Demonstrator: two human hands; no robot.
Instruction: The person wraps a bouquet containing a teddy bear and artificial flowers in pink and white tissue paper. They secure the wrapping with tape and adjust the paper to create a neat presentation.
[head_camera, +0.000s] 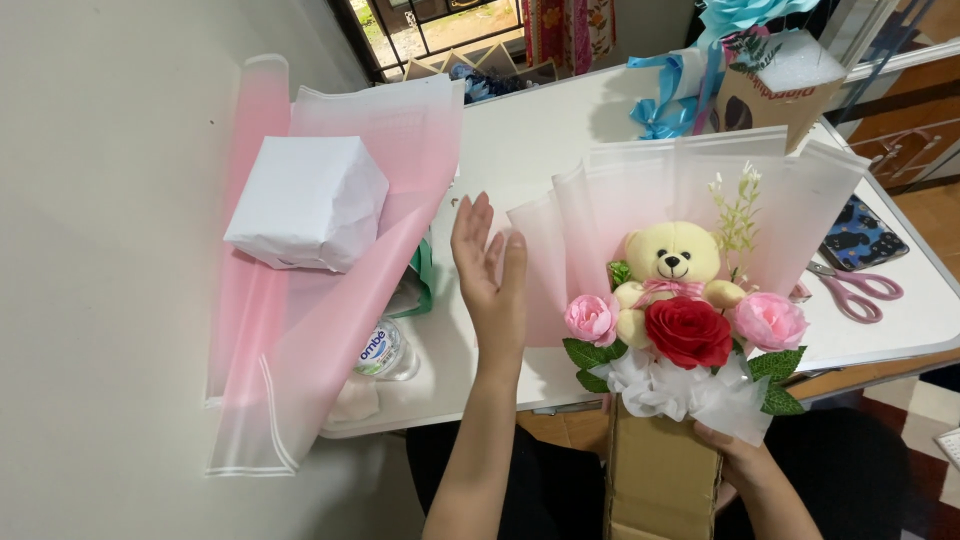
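A bouquet (680, 300) stands upright in front of me: a cream teddy bear (672, 262), a red rose (688, 332), two pink roses and green leaves, backed by pink-and-white wrapping sheets (640, 190). Its lower part is a brown cardboard holder (660, 470). My right hand (742, 456) grips the bouquet from below at the white tissue. My left hand (488, 272) is raised flat with fingers apart, just left of the wrapping's edge, holding nothing.
A stack of pink translucent wrapping sheets (300, 330) leans against the left wall with a white paper-wrapped block (308, 202) on it. A water bottle (385, 350) lies on the white table (540, 130). Pink-handled scissors (855, 288), a patterned phone case (862, 236), blue ribbons (665, 100).
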